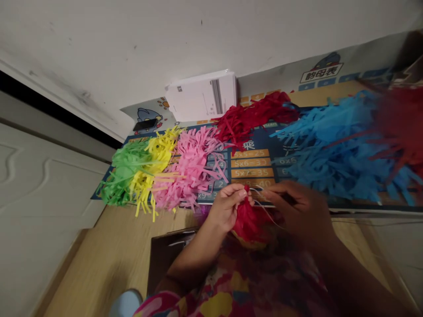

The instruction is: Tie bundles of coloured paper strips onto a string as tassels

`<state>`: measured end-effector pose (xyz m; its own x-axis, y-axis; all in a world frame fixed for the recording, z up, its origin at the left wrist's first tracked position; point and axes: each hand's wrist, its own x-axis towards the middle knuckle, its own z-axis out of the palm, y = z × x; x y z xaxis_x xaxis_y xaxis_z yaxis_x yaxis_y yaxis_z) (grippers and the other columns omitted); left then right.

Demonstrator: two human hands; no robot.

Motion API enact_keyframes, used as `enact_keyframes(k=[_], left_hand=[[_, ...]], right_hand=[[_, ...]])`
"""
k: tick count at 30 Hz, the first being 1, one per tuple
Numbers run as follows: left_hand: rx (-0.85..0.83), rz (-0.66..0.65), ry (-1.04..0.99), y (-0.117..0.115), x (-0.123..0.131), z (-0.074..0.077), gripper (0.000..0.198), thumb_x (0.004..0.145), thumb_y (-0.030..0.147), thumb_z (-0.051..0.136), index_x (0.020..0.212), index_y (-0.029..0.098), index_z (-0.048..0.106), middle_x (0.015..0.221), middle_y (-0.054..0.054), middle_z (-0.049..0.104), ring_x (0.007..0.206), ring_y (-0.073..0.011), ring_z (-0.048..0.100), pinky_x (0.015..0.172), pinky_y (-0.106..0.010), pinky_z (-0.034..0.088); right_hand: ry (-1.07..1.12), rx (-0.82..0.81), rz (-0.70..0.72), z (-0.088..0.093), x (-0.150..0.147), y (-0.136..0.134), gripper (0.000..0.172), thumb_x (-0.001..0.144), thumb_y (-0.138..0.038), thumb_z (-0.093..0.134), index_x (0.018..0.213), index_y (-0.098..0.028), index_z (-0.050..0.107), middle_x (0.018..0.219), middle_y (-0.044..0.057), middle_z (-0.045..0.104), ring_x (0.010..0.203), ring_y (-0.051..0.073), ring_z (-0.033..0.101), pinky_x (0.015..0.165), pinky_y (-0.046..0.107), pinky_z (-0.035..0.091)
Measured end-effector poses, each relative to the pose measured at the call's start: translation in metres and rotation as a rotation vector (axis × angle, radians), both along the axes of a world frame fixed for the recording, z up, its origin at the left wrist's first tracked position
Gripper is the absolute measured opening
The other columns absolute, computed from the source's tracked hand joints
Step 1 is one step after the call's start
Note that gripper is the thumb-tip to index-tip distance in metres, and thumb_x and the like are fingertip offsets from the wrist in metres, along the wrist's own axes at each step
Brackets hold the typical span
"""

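Head view: the left hand (226, 208) pinches the gathered neck of a light, soft, tear-prone red paper-fringe bundle (249, 222), its best hold point, above a multicoloured garment (238, 281), while right-hand fingers (280, 193) pinch a thin white cord (264, 209).

The left hand (226, 207) has room to pass left over the wooden desk (109, 259), though a dark folder (168, 259) lies on the near side. The red paper tassel (247, 222) sits between the hands. Farther on, the pink paper fringe (188, 169) blocks the far left, the blue paper fringe (333, 149) stands beyond the right hand (299, 207), and the wall (165, 39) closes the far side.
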<state>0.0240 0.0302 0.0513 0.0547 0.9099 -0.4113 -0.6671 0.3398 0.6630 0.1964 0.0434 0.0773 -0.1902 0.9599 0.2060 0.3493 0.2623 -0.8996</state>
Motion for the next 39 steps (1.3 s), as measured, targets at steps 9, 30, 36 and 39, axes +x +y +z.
enact_keyframes(k=[9, 30, 36, 39], left_hand=[[0.013, -0.006, -0.015, 0.000, 0.004, -0.003, 0.041, 0.051, 0.030, 0.095, 0.070, 0.014, 0.062, 0.060, 0.001, 0.068, 0.055, -0.0113, 0.065, 0.061, -0.022, 0.053], [0.031, 0.016, 0.160, 0.000, 0.002, -0.007, 0.041, 0.049, 0.038, 0.096, 0.067, 0.015, 0.067, 0.058, 0.001, 0.066, 0.053, -0.0108, 0.062, 0.056, -0.021, 0.049], [0.005, 0.014, 0.079, 0.004, 0.005, -0.005, 0.042, 0.049, 0.033, 0.096, 0.067, 0.013, 0.063, 0.056, 0.002, 0.066, 0.050, -0.0095, 0.062, 0.056, -0.020, 0.052], [0.004, 0.016, 0.078, 0.004, 0.006, -0.005, 0.041, 0.049, 0.032, 0.096, 0.067, 0.014, 0.064, 0.056, 0.002, 0.067, 0.050, -0.0102, 0.063, 0.054, -0.019, 0.052]], right_hand=[[-0.023, 0.053, -0.007, 0.000, -0.014, 0.001, 0.017, 0.086, -0.038, 0.064, 0.078, -0.028, 0.074, 0.073, 0.002, 0.071, 0.069, 0.019, 0.065, 0.067, 0.031, 0.049], [-0.020, -0.070, 0.115, -0.013, -0.007, 0.013, 0.026, 0.093, -0.038, 0.050, 0.086, -0.024, 0.071, 0.081, 0.003, 0.072, 0.073, 0.018, 0.064, 0.065, 0.028, 0.045], [-0.166, -0.008, 0.244, -0.004, 0.000, 0.000, 0.035, 0.099, -0.036, 0.039, 0.076, -0.021, 0.060, 0.075, 0.002, 0.067, 0.071, 0.016, 0.060, 0.065, 0.028, 0.039], [-0.183, -0.096, 0.303, -0.002, 0.001, 0.000, 0.043, 0.099, -0.040, 0.036, 0.062, -0.021, 0.046, 0.058, -0.001, 0.053, 0.057, 0.013, 0.049, 0.056, 0.028, 0.029]])
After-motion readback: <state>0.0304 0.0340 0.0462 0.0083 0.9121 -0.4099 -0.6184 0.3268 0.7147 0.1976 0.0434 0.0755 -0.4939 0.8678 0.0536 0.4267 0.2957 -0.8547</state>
